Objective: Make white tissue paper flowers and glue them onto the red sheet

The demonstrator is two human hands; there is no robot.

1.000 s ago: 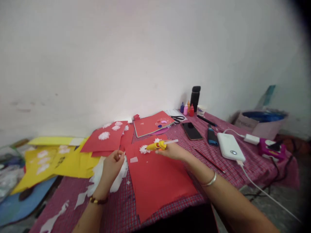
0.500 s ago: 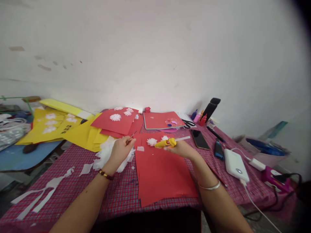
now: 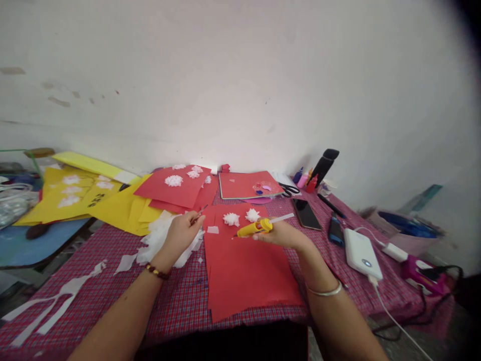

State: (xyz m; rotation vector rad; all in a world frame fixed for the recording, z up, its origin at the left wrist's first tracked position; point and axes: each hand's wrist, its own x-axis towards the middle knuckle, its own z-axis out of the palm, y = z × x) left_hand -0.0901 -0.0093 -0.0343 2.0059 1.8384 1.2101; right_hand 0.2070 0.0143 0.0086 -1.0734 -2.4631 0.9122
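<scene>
My right hand (image 3: 280, 233) is closed around a yellow hot glue gun (image 3: 252, 229), its nozzle pointing left just over the red paper sheet (image 3: 251, 276). A translucent glue stick (image 3: 281, 217) juts out of the gun's back. Two white paper flowers (image 3: 231, 219) sit near the top of this sheet, with a small white paper piece (image 3: 212, 230) at its left edge. My left hand (image 3: 184, 228) pinches a thin, pointed tool (image 3: 198, 213) whose kind I cannot make out. Below that hand lies a pile of white tissue paper pieces (image 3: 150, 244).
Red cards with white flowers (image 3: 173, 181) and yellow paper (image 3: 124, 208) lie at the back left. To the right are scissors (image 3: 288, 190), a phone (image 3: 306, 214), a white power bank (image 3: 363, 254) with cables and small paint bottles (image 3: 311, 184). White paper scraps (image 3: 67, 291) lie front left.
The glue gun has dropped slightly below the paper flowers, uncovering the right one. My left hand keeps its pinch on the thin tool. The view has shifted a little.
</scene>
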